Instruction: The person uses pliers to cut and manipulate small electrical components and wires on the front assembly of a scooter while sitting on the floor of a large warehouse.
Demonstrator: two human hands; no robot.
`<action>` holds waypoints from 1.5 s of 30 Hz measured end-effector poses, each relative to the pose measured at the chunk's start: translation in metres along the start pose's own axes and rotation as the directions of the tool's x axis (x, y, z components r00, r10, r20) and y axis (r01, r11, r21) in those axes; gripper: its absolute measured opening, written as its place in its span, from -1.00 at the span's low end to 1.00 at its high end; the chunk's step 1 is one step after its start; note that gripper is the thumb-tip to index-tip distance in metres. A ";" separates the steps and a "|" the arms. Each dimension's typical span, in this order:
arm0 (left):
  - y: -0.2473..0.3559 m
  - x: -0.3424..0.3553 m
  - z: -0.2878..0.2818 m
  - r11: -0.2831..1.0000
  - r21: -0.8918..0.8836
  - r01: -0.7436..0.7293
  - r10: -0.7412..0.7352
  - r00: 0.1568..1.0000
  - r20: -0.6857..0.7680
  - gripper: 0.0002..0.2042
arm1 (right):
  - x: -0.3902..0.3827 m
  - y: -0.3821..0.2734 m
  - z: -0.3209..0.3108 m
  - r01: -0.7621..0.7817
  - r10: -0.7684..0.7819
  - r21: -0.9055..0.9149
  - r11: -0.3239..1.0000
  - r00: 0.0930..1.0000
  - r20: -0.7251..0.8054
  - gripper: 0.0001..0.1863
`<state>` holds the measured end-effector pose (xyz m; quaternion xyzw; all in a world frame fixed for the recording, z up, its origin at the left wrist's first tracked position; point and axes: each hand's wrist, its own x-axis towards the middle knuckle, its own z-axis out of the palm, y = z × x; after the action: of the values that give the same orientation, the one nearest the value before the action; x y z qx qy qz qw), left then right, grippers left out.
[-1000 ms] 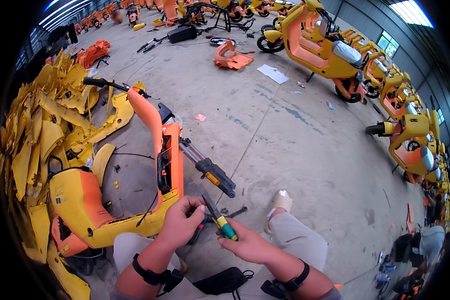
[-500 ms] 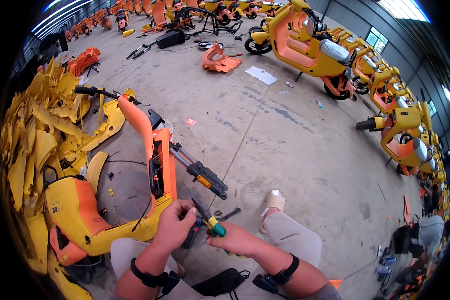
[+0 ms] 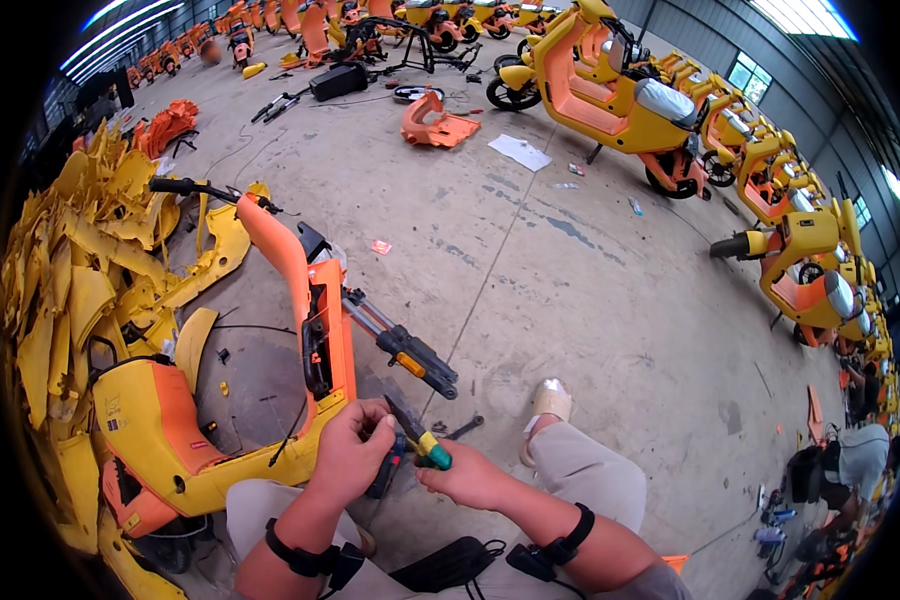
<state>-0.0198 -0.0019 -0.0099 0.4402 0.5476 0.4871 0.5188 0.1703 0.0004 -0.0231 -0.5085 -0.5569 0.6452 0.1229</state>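
Gripping the pliers [image 3: 426, 440] by their yellow and green handles, the right hand [image 3: 462, 476] closes its fingers around them, the dark nose angled up and to the left. The left hand [image 3: 354, 448] is just beside that nose, thumb and fingertips drawn together; whether something small is pinched there, I cannot tell. The pliers are between the two hands, above the floor [image 3: 610, 320] and in front of the person's knees. On the floor near them lie a dark and red object [image 3: 387, 468], partly hidden by the left hand, and a wrench [image 3: 465, 428]. To the left is a partly stripped yellow and orange scooter body [image 3: 145, 405], with a fork [image 3: 410, 355] jutting from its front, and beyond it a heap of yellow panels [image 3: 75, 275]
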 end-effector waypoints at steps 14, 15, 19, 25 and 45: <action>0.005 0.000 0.001 1.000 -0.010 -0.012 0.012 1.000 0.000 -0.90 | 0.005 0.009 0.004 0.077 -0.081 -0.069 0.995 0.995 -0.053 -0.72; 0.007 -0.001 0.002 1.000 -0.008 -0.013 0.013 1.000 0.001 -0.90 | 0.004 0.006 0.003 0.054 -0.058 -0.069 0.996 0.996 -0.064 -0.72; 0.012 -0.002 0.001 0.999 0.047 0.010 -0.009 1.000 -0.025 -0.86 | -0.003 -0.005 0.004 0.057 -0.061 -0.036 0.998 0.990 -0.124 -0.63; 0.027 -0.006 0.002 0.981 0.184 0.058 -0.052 0.998 -0.038 -0.85 | 0.000 0.001 0.003 0.030 -0.035 -0.034 0.999 0.987 -0.160 -0.66; 0.026 -0.007 0.003 0.940 0.326 -0.097 0.132 0.988 -0.086 -0.89 | -0.012 -0.018 0.001 0.044 -0.391 -0.585 0.810 0.783 -0.483 -0.71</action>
<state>-0.0165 -0.0053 0.0165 0.5231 0.6197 0.4439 0.3812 0.1676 -0.0022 -0.0015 -0.6231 -0.7082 0.2527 0.2152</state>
